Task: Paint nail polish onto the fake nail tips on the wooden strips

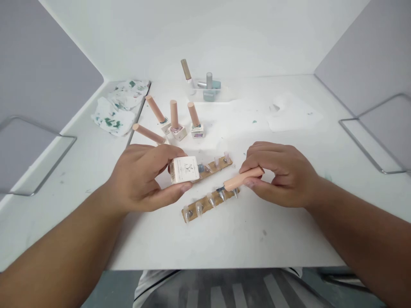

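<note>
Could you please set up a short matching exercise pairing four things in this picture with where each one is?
Things:
1. square bottle
2. brush cap
3. stained tissues
4. near nail strip

Places:
A. at the far left of the table, by the corner
B. held in the left hand
C. lying on the table below and between the two hands
D. held in the right hand

Pairs: 1-B, 2-D, 3-A, 4-C
</note>
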`<state>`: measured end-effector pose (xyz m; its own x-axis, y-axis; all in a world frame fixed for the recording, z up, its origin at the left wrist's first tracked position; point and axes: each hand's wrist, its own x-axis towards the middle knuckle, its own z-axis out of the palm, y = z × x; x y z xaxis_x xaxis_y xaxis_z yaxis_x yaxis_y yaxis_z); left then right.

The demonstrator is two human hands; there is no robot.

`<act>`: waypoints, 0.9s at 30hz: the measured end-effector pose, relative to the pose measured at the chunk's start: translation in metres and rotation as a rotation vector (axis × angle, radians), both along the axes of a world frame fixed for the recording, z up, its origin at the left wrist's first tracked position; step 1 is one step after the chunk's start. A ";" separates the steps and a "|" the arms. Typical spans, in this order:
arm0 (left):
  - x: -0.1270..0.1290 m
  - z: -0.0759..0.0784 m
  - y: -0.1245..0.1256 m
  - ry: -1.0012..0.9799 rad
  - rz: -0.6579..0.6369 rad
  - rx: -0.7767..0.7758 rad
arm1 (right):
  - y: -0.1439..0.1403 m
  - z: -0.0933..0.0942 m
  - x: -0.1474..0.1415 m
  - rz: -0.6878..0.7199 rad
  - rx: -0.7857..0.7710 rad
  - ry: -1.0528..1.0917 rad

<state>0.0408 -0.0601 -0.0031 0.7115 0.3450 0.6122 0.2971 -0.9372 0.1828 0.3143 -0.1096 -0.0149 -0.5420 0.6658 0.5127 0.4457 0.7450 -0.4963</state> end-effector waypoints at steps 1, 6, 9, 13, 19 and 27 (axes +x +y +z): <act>0.000 0.000 0.000 0.005 0.006 -0.011 | 0.000 0.000 0.000 0.000 -0.002 -0.001; 0.000 0.001 -0.001 0.005 -0.002 -0.021 | 0.000 0.000 0.000 0.029 0.000 -0.030; 0.000 0.001 -0.001 0.009 0.002 -0.026 | 0.000 0.001 0.001 0.074 -0.025 -0.019; 0.000 0.001 -0.001 0.006 0.002 -0.029 | 0.000 0.002 0.002 0.147 -0.044 0.015; 0.002 0.003 0.000 0.014 0.003 0.009 | 0.001 0.002 0.002 0.110 -0.040 -0.015; 0.003 0.004 -0.001 0.022 0.001 0.014 | 0.001 0.004 0.003 0.172 -0.118 0.027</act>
